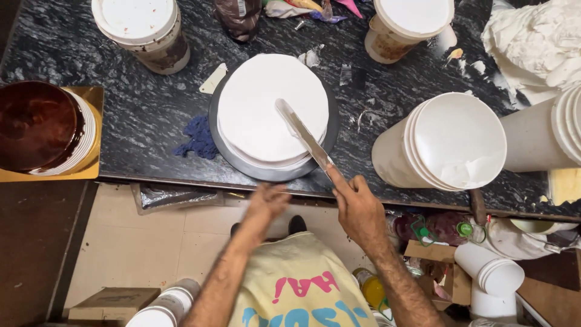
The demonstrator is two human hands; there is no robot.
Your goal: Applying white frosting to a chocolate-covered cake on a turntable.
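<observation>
On the dark marbled surface [151,115], seen from the head camera, a round cake coated in white cream [272,109] sits on a grey turntable [233,158] close to the front edge, within easy reach of both arms. The right hand [357,206] has its fingers clamped on the handle of a long palette knife [302,134], index finger stretched along it, and the blade lies nearly flat across the cream top with its tip near the middle, an angle that looks suited to levelling the coat. The left hand [267,200] rests at the turntable's front rim with fingers curled together and nothing gripped that I can see; it appears placed to steady or turn the disc.

Of the containers, 2 lidded tubs stand at the back: one at the left [142,30] and one at the right [407,24], contents hidden by their white lids. A stack of white buckets lying on its side [448,142] shows a smear of cream inside the nearest one; a second such stack [544,136] lies beside it at the right edge. A chocolate-glazed cake on a gold board [42,130] waits at the left. A blue cloth [196,138] lies touching the turntable, probably for wiping. A heap of white cream [532,42] fills the far right corner.
</observation>
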